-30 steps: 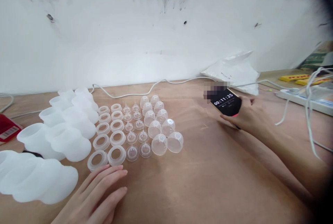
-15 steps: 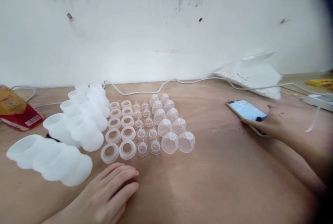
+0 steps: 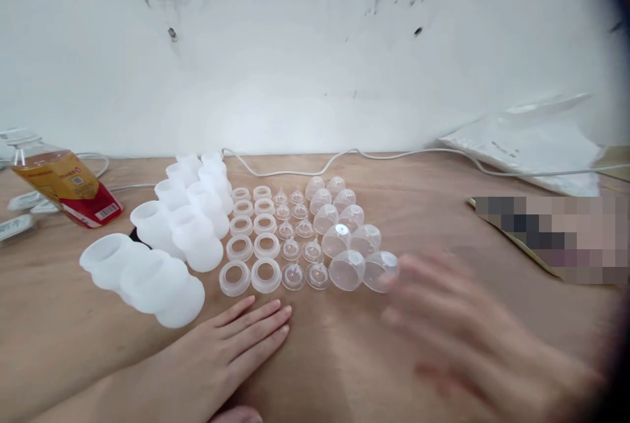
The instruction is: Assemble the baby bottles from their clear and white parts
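My left hand (image 3: 241, 344) lies flat on the wooden table, fingers stretched out and holding nothing, just in front of the collar rings. My right hand (image 3: 457, 318) is smeared by motion beside the nearest clear dome cap (image 3: 380, 272); whether it touches the cap I cannot tell. Several translucent ring collars (image 3: 266, 275) stand in two columns. To their right are two columns of clear silicone nipples (image 3: 294, 276), then two columns of dome caps. Frosted white baby bottle bodies (image 3: 197, 239) are grouped left of the rings, overlapping one another in view.
A drink bottle with a yellow and red label (image 3: 79, 183) is at the left, near white adapters. Along the wall runs a white cable (image 3: 335, 164). A white plastic bag (image 3: 526, 141) lies at the back right, behind a phone (image 3: 522, 246) whose screen is blurred out.
My right hand has left the phone and moved left towards the dome caps. My left hand's fingers have flattened and spread. The view has turned left, showing more of the drink bottle.
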A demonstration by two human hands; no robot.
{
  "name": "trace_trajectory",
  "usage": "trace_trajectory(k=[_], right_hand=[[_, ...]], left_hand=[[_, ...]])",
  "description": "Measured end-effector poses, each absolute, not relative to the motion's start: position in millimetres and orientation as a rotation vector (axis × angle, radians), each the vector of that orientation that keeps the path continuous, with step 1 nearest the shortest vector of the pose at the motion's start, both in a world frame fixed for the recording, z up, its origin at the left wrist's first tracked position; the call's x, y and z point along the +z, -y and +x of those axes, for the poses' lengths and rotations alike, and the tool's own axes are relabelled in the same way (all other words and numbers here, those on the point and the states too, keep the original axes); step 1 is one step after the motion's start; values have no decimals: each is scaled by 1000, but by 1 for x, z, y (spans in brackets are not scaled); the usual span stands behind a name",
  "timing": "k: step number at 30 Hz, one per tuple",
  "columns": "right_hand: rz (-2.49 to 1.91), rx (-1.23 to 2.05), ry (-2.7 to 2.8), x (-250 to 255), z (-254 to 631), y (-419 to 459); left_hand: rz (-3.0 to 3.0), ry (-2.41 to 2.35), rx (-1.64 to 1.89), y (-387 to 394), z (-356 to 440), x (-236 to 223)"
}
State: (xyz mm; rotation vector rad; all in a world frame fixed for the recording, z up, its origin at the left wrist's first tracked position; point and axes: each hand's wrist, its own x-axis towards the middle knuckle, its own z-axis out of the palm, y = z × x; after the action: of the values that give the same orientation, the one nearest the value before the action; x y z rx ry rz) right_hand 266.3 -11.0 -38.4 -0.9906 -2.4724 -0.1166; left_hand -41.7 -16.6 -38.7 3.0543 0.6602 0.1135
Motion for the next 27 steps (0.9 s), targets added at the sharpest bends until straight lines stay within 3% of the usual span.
trace_trajectory(k=[1, 3, 12, 21, 27], right_hand=[[-673, -57, 2696, -40, 251, 18], [-575, 61, 2832, -42, 228, 23], [-730, 711, 2919, -41, 208, 11], [-716, 762, 2876, -48, 212, 9], [-817, 506, 2880, -47, 212, 12]], left_hand=[[3049, -641, 84, 16, -42, -38], [3042, -642, 24, 16, -41, -39], [2991, -709, 74, 17, -41, -46], [2938, -669, -47, 13, -41, -44], [2973, -680, -62, 13, -39, -39]])
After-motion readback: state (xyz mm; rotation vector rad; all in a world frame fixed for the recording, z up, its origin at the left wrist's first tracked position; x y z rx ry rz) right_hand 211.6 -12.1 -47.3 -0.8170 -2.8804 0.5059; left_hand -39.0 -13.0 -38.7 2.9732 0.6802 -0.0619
